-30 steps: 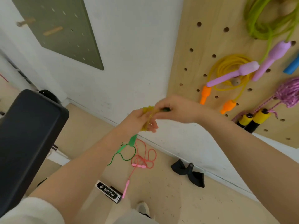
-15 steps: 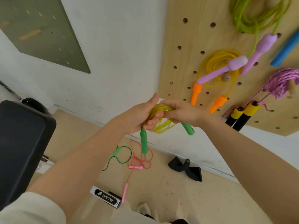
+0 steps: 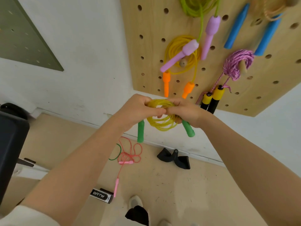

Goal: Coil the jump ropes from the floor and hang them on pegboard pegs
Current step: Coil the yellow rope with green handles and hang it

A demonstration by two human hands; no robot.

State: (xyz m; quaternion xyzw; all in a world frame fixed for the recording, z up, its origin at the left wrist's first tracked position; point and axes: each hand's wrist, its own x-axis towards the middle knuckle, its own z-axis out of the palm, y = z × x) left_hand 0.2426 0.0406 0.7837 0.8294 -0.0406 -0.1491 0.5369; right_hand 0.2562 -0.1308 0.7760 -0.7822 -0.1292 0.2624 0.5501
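A wooden pegboard [image 3: 146, 46] fills the upper right of the wall, already carrying several coiled ropes: a lime green rope [image 3: 193, 7] with lilac handles, a yellow rope with orange handles [image 3: 172, 49] on a peg, a purple braided rope [image 3: 236, 64] with yellow-and-black handles, and blue handles [image 3: 236, 26] further right. A grey-green pegboard [image 3: 19, 38] hangs at upper left. A dark padded bench [image 3: 9, 144] stands at the left edge. On the floor [image 3: 179, 185] near the wall lie a pink jump rope [image 3: 128, 154] in a loose tangle, a thin green rope [image 3: 118, 152] just beside it, black foam handles [image 3: 175, 159] and a small black box [image 3: 101, 195]. In front of the pegboard's lower edge, the left hand [image 3: 135, 108] and right hand [image 3: 185, 111] both grip the coiled yellow jump rope [image 3: 161, 123]; its two green handles [image 3: 140, 131] dangle below the hands.
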